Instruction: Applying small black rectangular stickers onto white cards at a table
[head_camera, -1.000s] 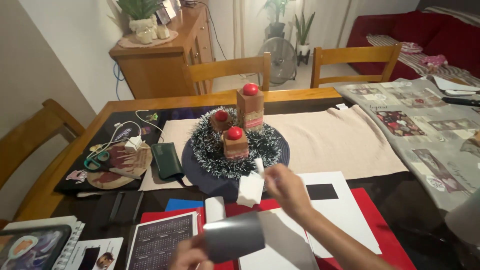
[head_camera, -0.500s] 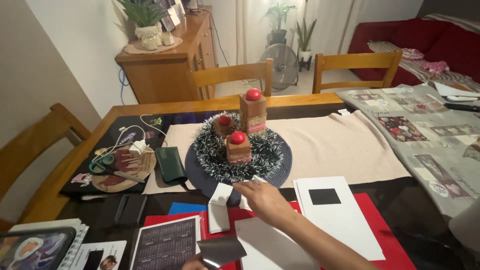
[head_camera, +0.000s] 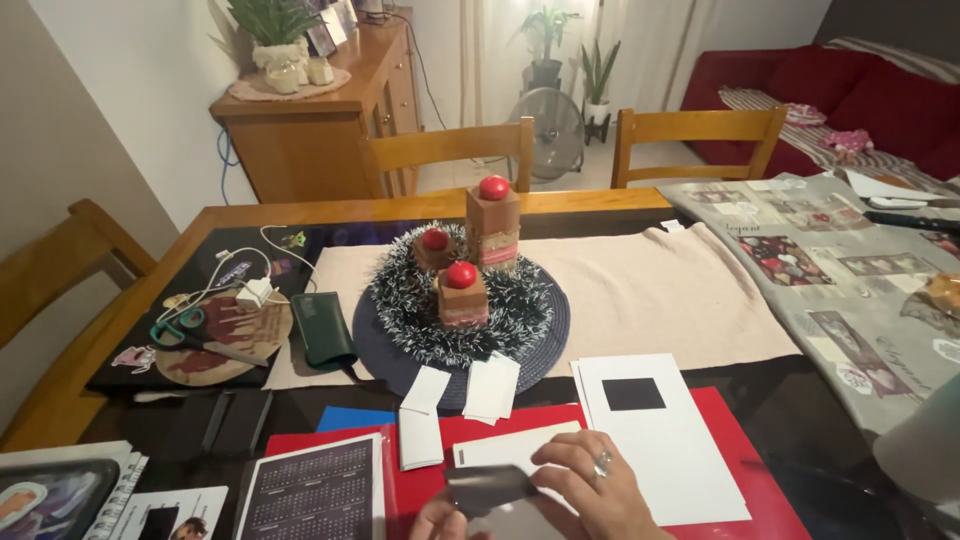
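Note:
My right hand, with a ring on one finger, is low in the view with its fingers curled over the right end of a dark grey card. Only the fingertips of my left hand show at the bottom edge, gripping the card's left side. The card hovers over a red folder. Just beyond it lie small white paper pieces and a white strip. A white sheet with a black square lies to the right.
A tinsel wreath on a round dark mat holds three block candles topped with red balls. To the left are a dark green case, scissors and a white charger. A calendar sheet and a blue card lie near me.
My right hand left the white paper pieces near the wreath and drew back to the grey card. The card now sits lower, held by both hands.

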